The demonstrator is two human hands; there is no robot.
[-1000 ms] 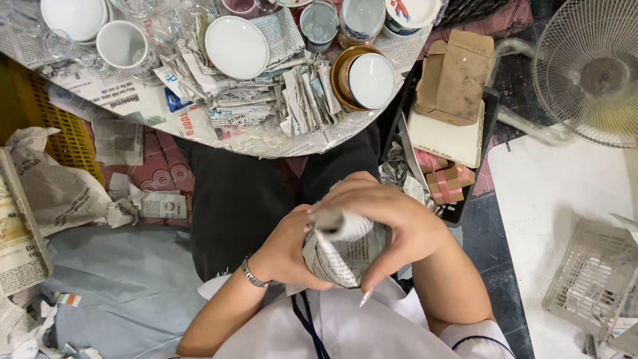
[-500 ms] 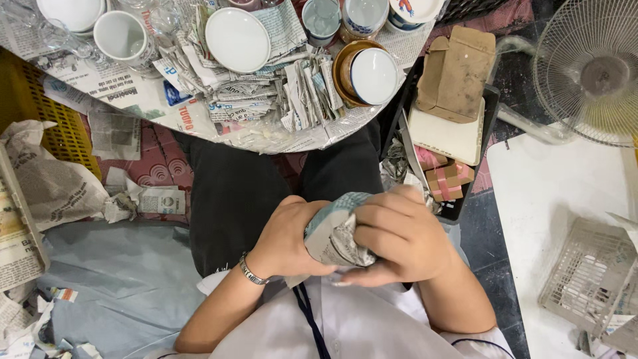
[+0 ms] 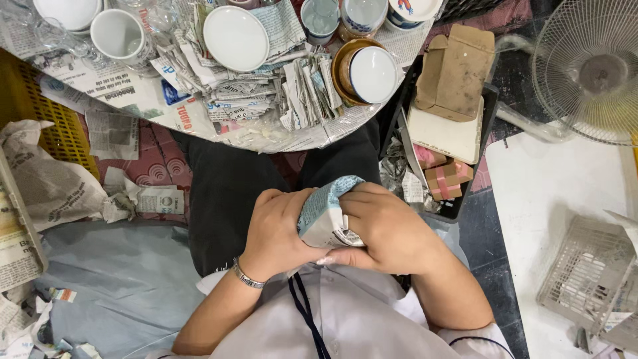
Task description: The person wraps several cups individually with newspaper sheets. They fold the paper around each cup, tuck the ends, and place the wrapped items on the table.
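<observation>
Newspaper covers almost all of the round table (image 3: 372, 116) in front of my knees, so the dishes on it do not scratch or knock on a hard top. At my right stands a white fan (image 3: 591, 70), turned toward my seat, probably for the air. Below it on the floor is a white plastic basket (image 3: 585, 286). At my left lies a big crumpled newspaper sheet (image 3: 46, 186) beside a yellow crate (image 3: 33, 113), close enough that I can reach more paper without standing.

Between the table and the fan there is a black crate (image 3: 458, 206) with a brown cardboard box (image 3: 458, 70) on top and small pink packets (image 3: 444, 178) under it. On the table I see a white plate (image 3: 236, 38), a white cup (image 3: 119, 36) and a bowl with brown rim (image 3: 365, 72), all apart from each other. A pile of cut newspaper strips (image 3: 266, 100) lies in the middle, near my side of the table.

I hold the newspaper-wrapped item (image 3: 325, 216) over my lap, close to my chest, where both hands control it well. My left hand (image 3: 276, 229) is closed around its left side. My right hand (image 3: 382, 229) grips the other side, and the fingers (image 3: 332, 258) press the paper under it so the wrap stays tight. What is inside, I cannot tell.
</observation>
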